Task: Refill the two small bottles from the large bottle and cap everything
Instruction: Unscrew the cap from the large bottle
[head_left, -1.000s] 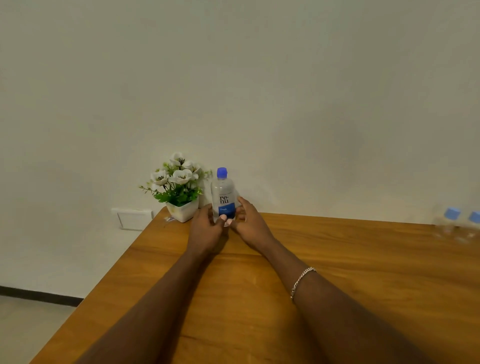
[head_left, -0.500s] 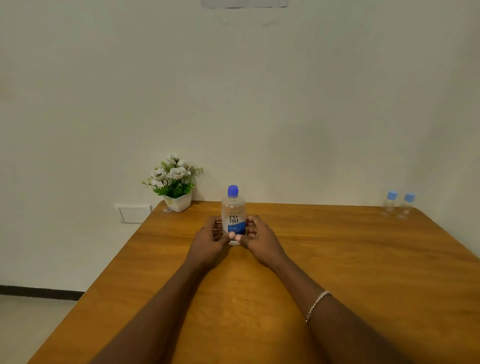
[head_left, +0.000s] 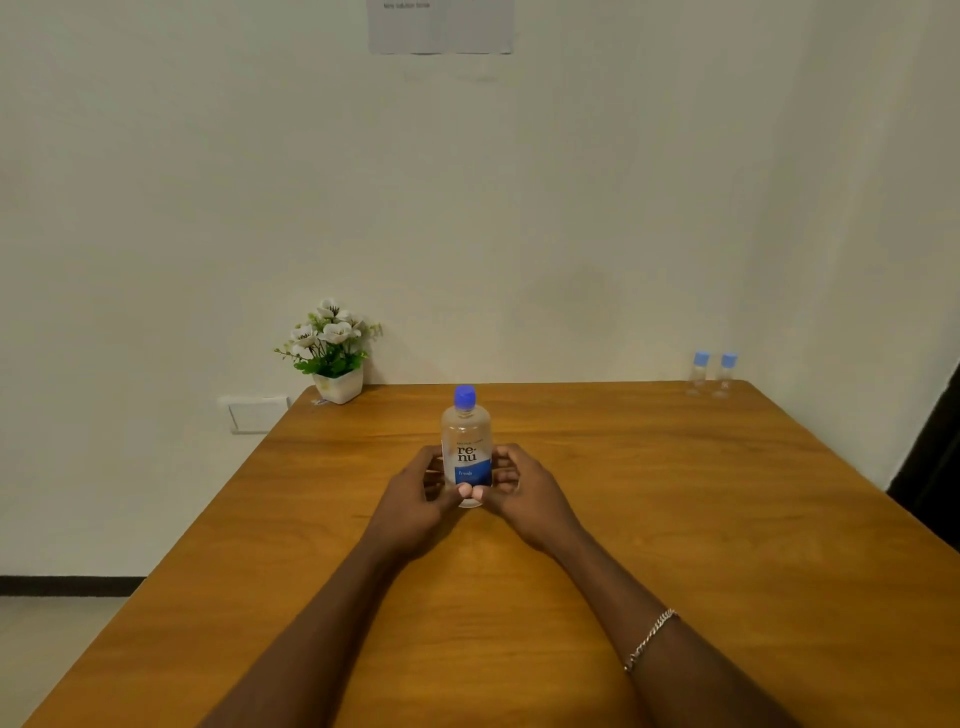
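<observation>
Hands were positioned on both sides of the large bottle (head_left: 466, 448), which stood upright on the wooden table (head_left: 675, 519), with its blue cap (head_left: 464, 396) fitted. The left hand (head_left: 415, 501) was curled against the left side of the large bottle and the right hand (head_left: 524, 496) against its right side; the fingers of both were partly closed around the lower body, and the two thumbs met at the front near the base. Whether the base rested fully on the table or was lifted slightly could not be determined.

The two small bottles (head_left: 712, 374) were located far right of the large bottle and behind it, at the table's back corner by the wall, side by side and capped in blue. A white flower pot (head_left: 338, 384) stood behind and to the left of the large bottle.

No refilling was judged to have been started. Risks were assessed as follows. The low grip left the upper body unsupported, so tipping could be caused by a quick pull. The clear plastic could be squeezed once uncapped, and liquid could be forced out. The small bottles' narrow necks and light weight could cause spillage or toppling during pouring.
</observation>
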